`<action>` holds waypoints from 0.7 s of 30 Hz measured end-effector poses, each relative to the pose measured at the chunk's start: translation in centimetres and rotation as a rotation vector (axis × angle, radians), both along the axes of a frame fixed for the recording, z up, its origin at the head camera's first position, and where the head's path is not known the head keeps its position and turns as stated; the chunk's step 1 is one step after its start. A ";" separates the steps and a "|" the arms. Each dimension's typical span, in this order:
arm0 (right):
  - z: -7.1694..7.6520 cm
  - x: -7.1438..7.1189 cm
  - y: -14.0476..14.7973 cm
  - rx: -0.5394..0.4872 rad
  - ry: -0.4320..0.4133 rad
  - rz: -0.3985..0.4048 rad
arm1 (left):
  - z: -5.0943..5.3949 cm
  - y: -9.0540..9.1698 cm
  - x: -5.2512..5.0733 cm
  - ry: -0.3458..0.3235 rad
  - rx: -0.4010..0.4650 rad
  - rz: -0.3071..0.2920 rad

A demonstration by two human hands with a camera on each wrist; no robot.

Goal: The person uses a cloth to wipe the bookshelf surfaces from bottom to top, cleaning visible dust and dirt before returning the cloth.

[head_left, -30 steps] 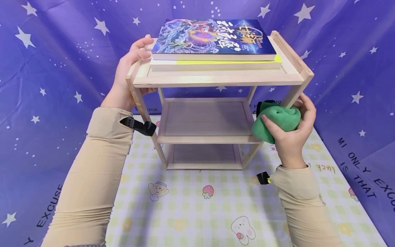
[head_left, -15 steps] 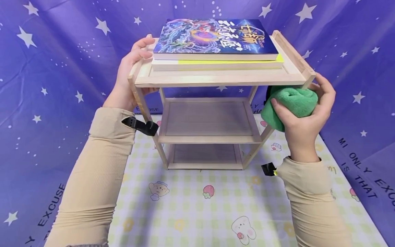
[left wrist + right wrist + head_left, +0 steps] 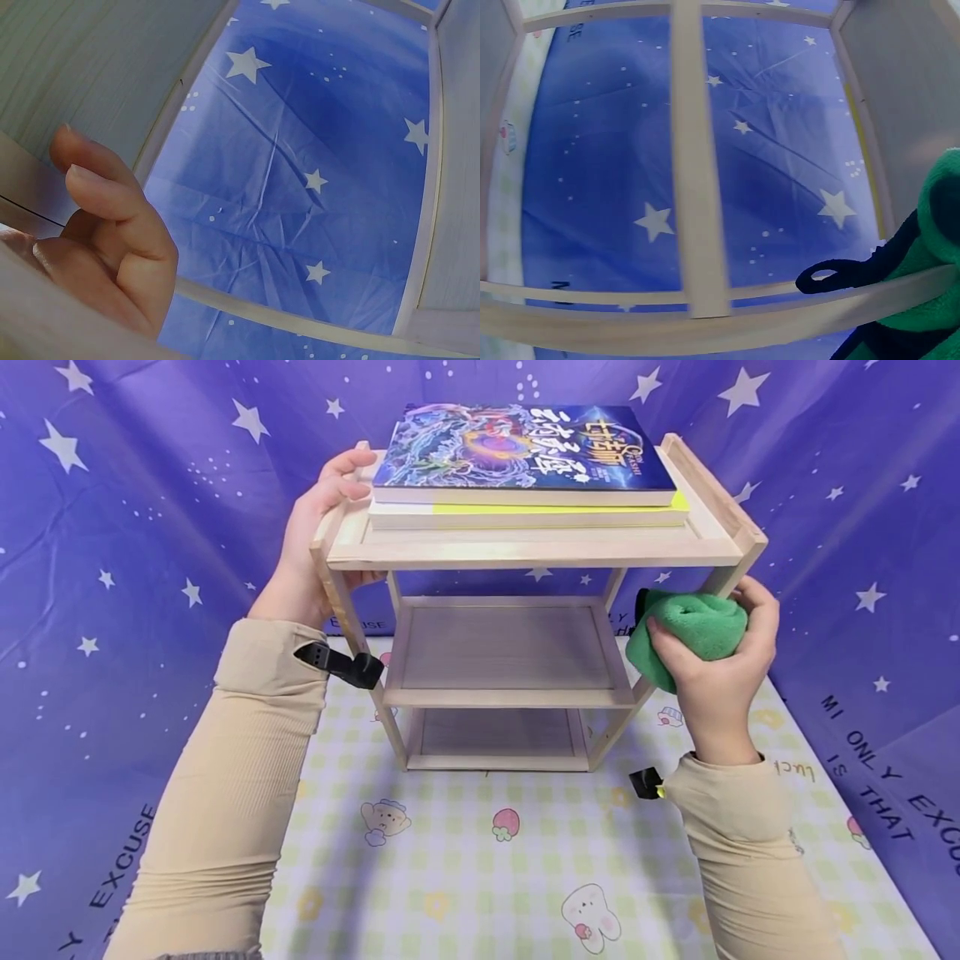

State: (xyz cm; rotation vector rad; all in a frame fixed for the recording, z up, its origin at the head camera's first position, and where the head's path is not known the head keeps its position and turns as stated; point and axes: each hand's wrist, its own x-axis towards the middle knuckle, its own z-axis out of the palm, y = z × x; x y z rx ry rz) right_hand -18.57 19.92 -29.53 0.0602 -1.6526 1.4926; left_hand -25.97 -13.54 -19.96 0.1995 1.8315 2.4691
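Observation:
A pale wooden three-tier shelf rack [image 3: 532, 553] stands upright on the table. My left hand [image 3: 303, 522] grips the upper left side of the rack, with fingers over the top edge; in the left wrist view some fingers [image 3: 142, 225] curl beneath the top board. My right hand [image 3: 723, 693] holds a bunched green cloth [image 3: 697, 625] around the front right leg of the rack, a little below the top board. The fingers behind the cloth are partly hidden. A black loop [image 3: 836, 276] hangs from the cloth in the right wrist view.
Two books lie flat on the top board: a blue illustrated one [image 3: 480, 447] above a white and yellow one [image 3: 525, 517]. A checked tablecloth [image 3: 465, 868] covers the table. Purple star-patterned fabric [image 3: 112, 568] surrounds it at the back and sides.
My right hand slid the green cloth up the right leg to just under the top board, then partway back down. The left hand and the rack have stayed almost still.

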 end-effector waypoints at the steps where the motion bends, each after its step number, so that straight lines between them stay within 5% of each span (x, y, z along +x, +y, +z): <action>1: -0.3 0.0 0.0 0.001 -0.007 0.000 | 0.0 0.0 0.0 0.000 -0.001 -0.001; 14: -3.8 0.1 0.6 0.090 -0.044 0.010 | 0.2 0.1 0.1 0.040 0.004 0.006; 21: -5.1 0.3 0.8 0.106 -0.081 0.008 | 0.3 0.0 0.2 0.004 -0.014 0.004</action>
